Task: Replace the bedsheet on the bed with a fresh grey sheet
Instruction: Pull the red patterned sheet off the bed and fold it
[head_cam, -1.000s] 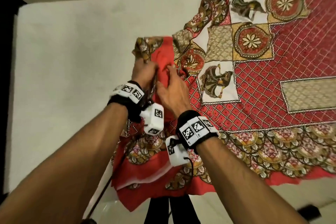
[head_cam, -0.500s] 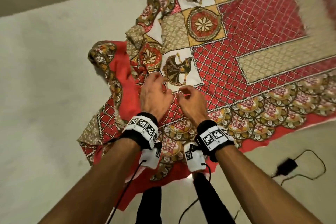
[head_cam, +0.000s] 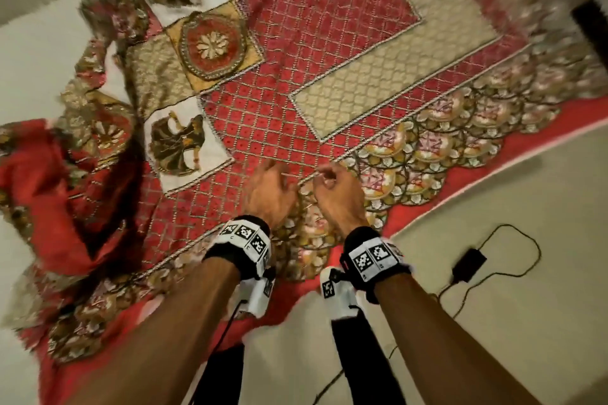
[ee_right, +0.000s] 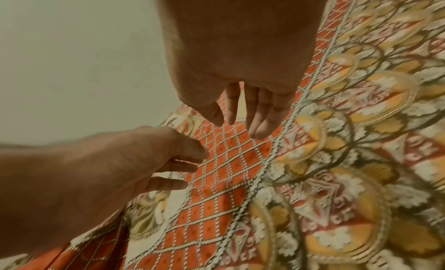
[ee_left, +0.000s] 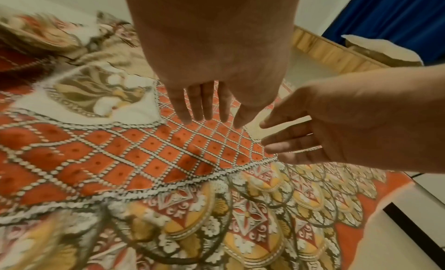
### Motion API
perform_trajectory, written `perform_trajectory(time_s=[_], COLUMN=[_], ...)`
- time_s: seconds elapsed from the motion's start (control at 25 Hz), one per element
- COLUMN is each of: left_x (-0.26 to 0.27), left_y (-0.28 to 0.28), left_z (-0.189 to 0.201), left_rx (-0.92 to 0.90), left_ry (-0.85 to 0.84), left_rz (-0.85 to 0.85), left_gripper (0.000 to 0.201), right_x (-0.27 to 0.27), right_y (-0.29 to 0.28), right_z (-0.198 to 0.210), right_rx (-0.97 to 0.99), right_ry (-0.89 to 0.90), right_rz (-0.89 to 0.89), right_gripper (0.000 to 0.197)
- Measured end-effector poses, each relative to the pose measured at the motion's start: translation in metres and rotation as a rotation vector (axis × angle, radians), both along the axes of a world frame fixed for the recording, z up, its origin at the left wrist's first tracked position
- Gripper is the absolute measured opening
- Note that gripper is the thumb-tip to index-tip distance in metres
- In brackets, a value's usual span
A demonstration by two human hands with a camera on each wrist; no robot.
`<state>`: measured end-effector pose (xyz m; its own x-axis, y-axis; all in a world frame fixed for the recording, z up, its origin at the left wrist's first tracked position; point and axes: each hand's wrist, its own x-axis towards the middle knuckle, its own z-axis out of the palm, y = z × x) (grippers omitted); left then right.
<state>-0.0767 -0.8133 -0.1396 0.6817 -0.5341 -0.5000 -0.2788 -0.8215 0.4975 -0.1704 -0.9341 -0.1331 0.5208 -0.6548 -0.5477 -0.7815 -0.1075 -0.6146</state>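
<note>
The bunched corner has been released; the left hand (head_cam: pixel 269 187) and right hand (head_cam: pixel 335 194) are spread, holding nothing, over the patterned bedsheet (head_cam: pixel 329 76), only partly stripped; no grey sheet is seen.

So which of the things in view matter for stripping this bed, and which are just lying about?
Part of the job:
- red patterned bedsheet, half bunched
- bare mattress
- left hand, open
- right hand, open

Just lying about:
- black power adapter and its cable on the floor
- blue curtain

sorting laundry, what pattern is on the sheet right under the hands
A red diamond lattice with pale beaded lines on the sheet; the left wrist view shows it best.
</note>
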Motion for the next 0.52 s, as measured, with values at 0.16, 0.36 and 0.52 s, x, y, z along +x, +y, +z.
perform_trajectory(time_s=[0.16,0.36,0.52], left_x=[-0.039,-0.078,-0.109], left_y=[-0.112,-0.213,-0.269], left_z=[0.007,0.004,0.009], left_rx=[-0.018,-0.013,-0.025], left_ry=[0.035,0.021,0.034], left_rz=[-0.106,-0.230,-0.329], left_gripper=[0.042,0.040,0.046], right_x=[-0.068,-0.128,-0.163], right_y=[-0.109,-0.211,-0.260], right_z=[0.004,0.008,0.010], right_rx=[-0.019,-0.032,-0.062], right_ry=[0.056,-0.001,-0.013], right_rz=[-0.106,-0.278,-0.393], right_gripper=[0.016,0.021,0.015])
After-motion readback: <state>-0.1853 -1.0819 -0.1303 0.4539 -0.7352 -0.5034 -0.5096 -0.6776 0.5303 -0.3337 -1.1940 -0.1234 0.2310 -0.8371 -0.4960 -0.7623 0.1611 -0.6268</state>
